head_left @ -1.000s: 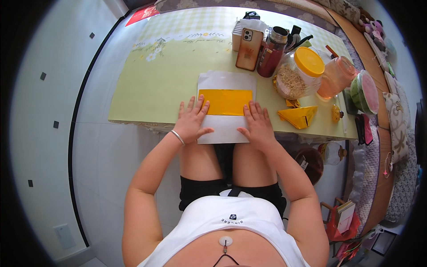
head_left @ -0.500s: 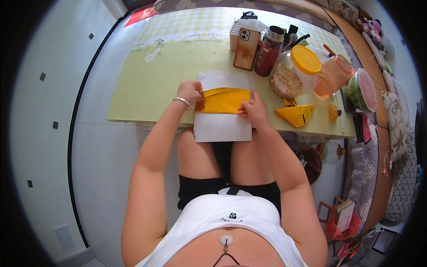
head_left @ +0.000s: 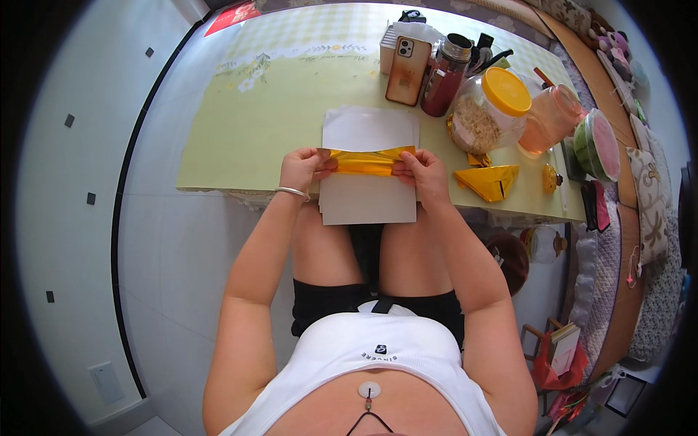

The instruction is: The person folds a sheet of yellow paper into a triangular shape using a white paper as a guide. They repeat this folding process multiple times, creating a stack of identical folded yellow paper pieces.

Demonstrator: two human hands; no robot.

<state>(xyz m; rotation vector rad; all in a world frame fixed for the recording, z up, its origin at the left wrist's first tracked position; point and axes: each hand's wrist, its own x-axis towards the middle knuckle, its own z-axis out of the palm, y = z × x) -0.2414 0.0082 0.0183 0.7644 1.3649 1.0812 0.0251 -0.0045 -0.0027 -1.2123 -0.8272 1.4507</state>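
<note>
A strip of shiny gold foil paper [head_left: 361,163] stretches between my hands, its long edges bent in. My left hand [head_left: 302,167] pinches the left end and my right hand [head_left: 422,171] pinches the right end. Beneath the foil lies a stack of white paper sheets [head_left: 368,202], which hangs over the table's near edge above my thighs. To the right of my right hand rests a folded gold foil piece [head_left: 487,180], with a smaller bit of gold foil behind it.
On the green tablecloth [head_left: 247,138], a phone [head_left: 408,71] leans upright beside a dark red thermos [head_left: 446,76]. A yellow-lidded jar [head_left: 488,112], a pink-tinted jug [head_left: 550,120] and a cut watermelon [head_left: 598,145] stand at the right. A bin [head_left: 507,263] sits below the table.
The foil has become narrower, its near edge drawn up and its far edge bent over. Both hands now grip its ends more evenly, the left wrist having shifted slightly toward me.
</note>
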